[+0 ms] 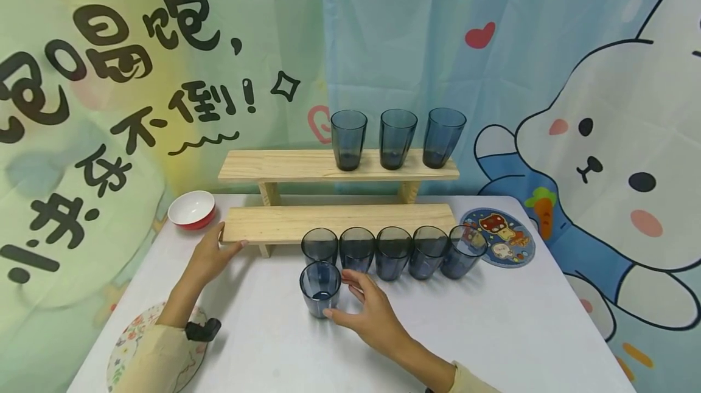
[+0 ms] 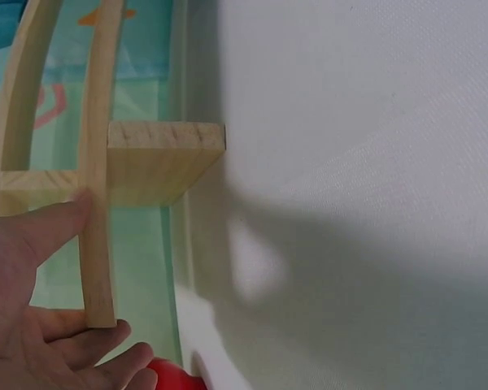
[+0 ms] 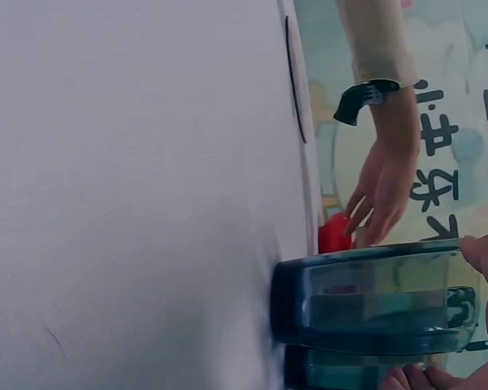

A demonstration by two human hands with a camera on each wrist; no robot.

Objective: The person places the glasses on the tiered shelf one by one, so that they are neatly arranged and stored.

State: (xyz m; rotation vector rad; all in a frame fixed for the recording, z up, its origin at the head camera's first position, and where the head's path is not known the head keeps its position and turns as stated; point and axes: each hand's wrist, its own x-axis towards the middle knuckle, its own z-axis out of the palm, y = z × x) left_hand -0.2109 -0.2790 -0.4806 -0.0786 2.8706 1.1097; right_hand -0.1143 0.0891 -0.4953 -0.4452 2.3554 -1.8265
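My left hand (image 1: 210,256) holds the left end of the lower board of a two-tier wooden shelf (image 1: 274,226). In the left wrist view its thumb (image 2: 57,227) presses the board's front edge, with the fingers around the end. A blue-tinted drinking glass (image 1: 317,295) stands upright in front of the leftmost glass of a row. My right hand (image 1: 375,314) has it between thumb and fingers, from the right side. In the right wrist view the thumb lies at the glass's (image 3: 374,296) rim and the fingertips overlap the glass behind.
Several matching glasses (image 1: 393,256) line up before the lower board. Three more glasses (image 1: 398,137) stand on the upper board. A red-and-white bowl (image 1: 191,207) is at the back left, a round patterned mat (image 1: 509,247) at the right, a floral plate (image 1: 123,350) under the left forearm.
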